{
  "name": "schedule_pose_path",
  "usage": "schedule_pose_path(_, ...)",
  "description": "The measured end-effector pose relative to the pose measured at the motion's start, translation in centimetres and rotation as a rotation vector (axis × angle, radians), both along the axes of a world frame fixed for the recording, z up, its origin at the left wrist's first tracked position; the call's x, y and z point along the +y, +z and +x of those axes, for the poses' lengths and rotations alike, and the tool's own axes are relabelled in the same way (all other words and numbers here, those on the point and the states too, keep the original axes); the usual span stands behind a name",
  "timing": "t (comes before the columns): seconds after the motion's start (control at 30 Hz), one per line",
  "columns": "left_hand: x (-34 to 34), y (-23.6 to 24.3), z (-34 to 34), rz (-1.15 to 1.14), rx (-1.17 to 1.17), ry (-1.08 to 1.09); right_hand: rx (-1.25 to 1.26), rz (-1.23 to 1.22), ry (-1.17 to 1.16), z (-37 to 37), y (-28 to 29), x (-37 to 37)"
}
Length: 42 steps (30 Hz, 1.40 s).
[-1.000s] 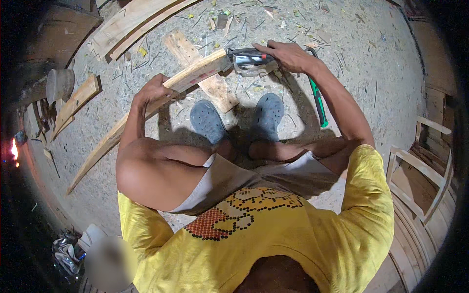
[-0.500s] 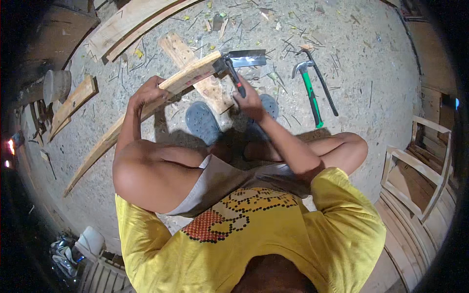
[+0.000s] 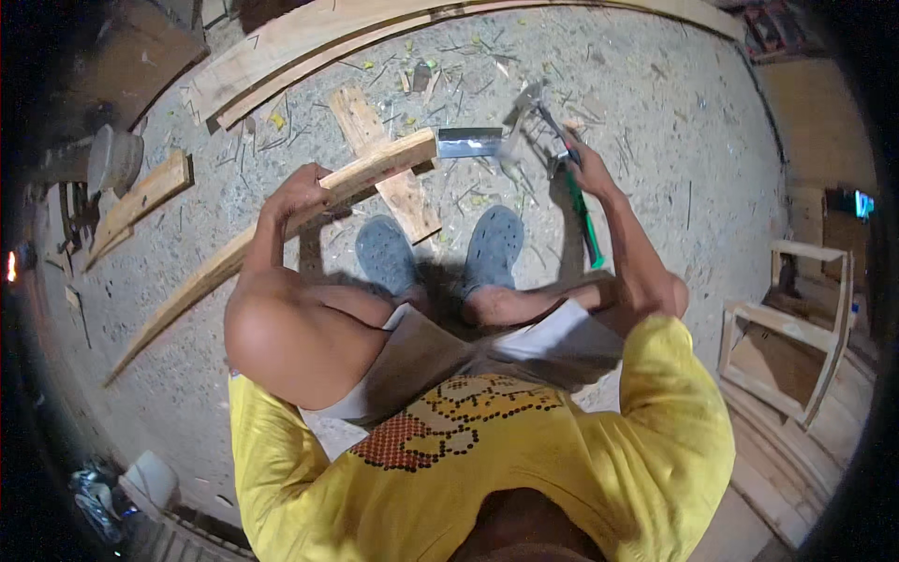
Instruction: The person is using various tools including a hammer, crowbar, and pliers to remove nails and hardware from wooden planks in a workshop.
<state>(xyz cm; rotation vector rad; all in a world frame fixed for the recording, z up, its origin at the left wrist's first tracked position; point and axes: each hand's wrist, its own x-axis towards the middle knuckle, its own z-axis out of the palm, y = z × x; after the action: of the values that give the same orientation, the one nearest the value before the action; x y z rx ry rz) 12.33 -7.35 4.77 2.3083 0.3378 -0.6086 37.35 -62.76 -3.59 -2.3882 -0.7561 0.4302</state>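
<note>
My left hand grips a long curved wooden strip that runs from the lower left up to the middle. A silvery rectangular metal tool sits at the strip's upper end. The strip lies across a short flat board. My right hand is closed on a dark-shafted tool whose metal head is raised and blurred. A green-handled hammer lies on the ground under that wrist. My feet in grey clogs rest just below the board.
Long pale planks lie along the top. Short wood pieces and a round stump sit at left. A wooden frame stands at right. Shavings and chips litter the gritty floor.
My right hand let go of the silvery metal tool, swung to the right and took up the dark-shafted tool. My left hand has kept its grip on the strip.
</note>
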Motion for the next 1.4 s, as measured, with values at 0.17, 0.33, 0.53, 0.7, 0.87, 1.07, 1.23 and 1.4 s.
schedule_pose_path(0.17,1.4,0.1,-0.8,-0.058,0.143,0.028,0.087,-0.067,0.22,-3.7,3.6,1.9)
schedule_pose_path(0.33,-2.4,1.1,-3.4,-0.011,-0.02,0.015,0.994,0.044,-0.265,-6.8,4.5,2.1)
schedule_pose_path(0.53,-5.5,-3.4,-8.1,0.412,-0.386,-0.168,0.801,0.088,-0.227,-6.2,4.3,1.5)
schedule_pose_path(0.7,-8.9,-5.2,-10.7,0.523,-0.455,-0.119,0.013,-0.48,-0.192,-6.6,1.8,1.1)
schedule_pose_path(0.87,-10.0,-6.4,-11.8,0.699,-0.521,-0.068,-0.256,-0.197,-0.072,-5.2,0.8,6.7)
schedule_pose_path(1.07,-10.4,-6.5,-11.2,0.632,-0.532,-0.042,-0.194,-0.237,0.237,1.4,-4.3,14.5)
schedule_pose_path(1.23,-10.0,-6.4,-10.4,0.657,-0.544,-0.083,-0.025,-0.485,0.543,4.4,-4.2,17.9)
schedule_pose_path(1.4,-7.8,-4.0,-11.7,0.357,-0.445,-0.037,-0.047,-0.177,0.365,3.2,6.0,23.1)
